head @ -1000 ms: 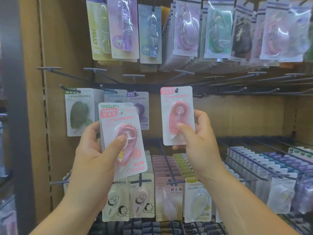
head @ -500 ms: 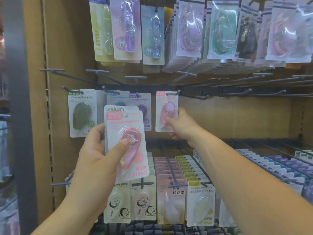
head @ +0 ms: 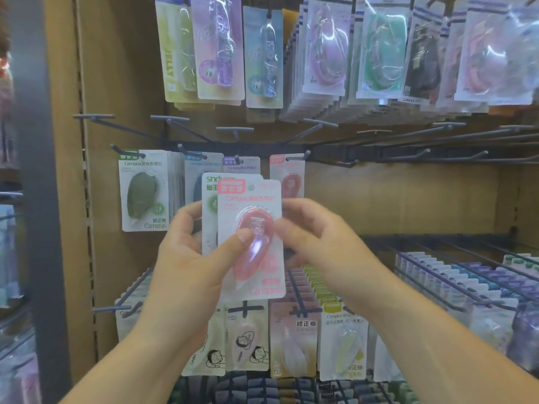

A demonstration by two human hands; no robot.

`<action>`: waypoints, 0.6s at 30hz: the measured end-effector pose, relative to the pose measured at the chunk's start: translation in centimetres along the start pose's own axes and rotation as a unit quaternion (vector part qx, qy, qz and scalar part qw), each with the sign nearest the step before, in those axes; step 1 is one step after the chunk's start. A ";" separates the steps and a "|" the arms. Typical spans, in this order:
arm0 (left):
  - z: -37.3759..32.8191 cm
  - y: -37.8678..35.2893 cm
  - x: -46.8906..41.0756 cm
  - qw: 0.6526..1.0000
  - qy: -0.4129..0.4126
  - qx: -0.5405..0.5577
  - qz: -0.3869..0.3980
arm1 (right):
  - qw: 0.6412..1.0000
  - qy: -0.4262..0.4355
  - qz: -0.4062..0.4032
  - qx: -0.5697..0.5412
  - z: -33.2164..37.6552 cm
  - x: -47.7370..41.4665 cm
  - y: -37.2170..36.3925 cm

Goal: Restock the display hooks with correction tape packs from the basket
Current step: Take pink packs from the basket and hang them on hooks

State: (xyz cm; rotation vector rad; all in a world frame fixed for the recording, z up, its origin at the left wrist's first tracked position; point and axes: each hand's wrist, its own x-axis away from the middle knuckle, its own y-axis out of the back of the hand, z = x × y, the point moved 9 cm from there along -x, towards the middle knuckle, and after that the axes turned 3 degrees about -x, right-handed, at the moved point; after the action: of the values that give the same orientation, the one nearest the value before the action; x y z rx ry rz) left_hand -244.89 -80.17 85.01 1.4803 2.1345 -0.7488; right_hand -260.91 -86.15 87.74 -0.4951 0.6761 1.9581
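My left hand grips a small stack of correction tape packs in front of the middle hook row. The front one is a pink pack; a green-lettered pack sits behind it, upside down. My thumb presses on the pink blister. My right hand is at the pink pack's right edge, fingers curled and blurred; whether it holds the pack I cannot tell. Another pink pack hangs on the hook behind. The basket is out of view.
On the same row hang a green pack, a blue pack and a purple pack. Bare hooks run to the right. Full rows of packs hang above and below. A dark upright post stands at the left.
My right hand left the pink pack hanging on its hook and came back down to the stack. My left hand shifted right and slightly down with the packs.
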 end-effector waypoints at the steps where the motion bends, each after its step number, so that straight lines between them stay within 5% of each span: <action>1: -0.1 -0.4 0.0 1.000 -0.003 0.001 0.003 | 1.000 0.009 0.024 -0.002 0.4 0.8 -0.8; 18: 0.3 -0.3 0.1 1.000 0.005 -0.013 -0.004 | 0.996 0.032 -0.054 -0.061 0.2 1.0 1.7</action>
State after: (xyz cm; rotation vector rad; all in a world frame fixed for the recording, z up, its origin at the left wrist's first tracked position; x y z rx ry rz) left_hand -245.19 -80.38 84.79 1.4646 2.1506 -0.7148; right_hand -262.84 -85.96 87.73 -0.6581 0.5599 1.8948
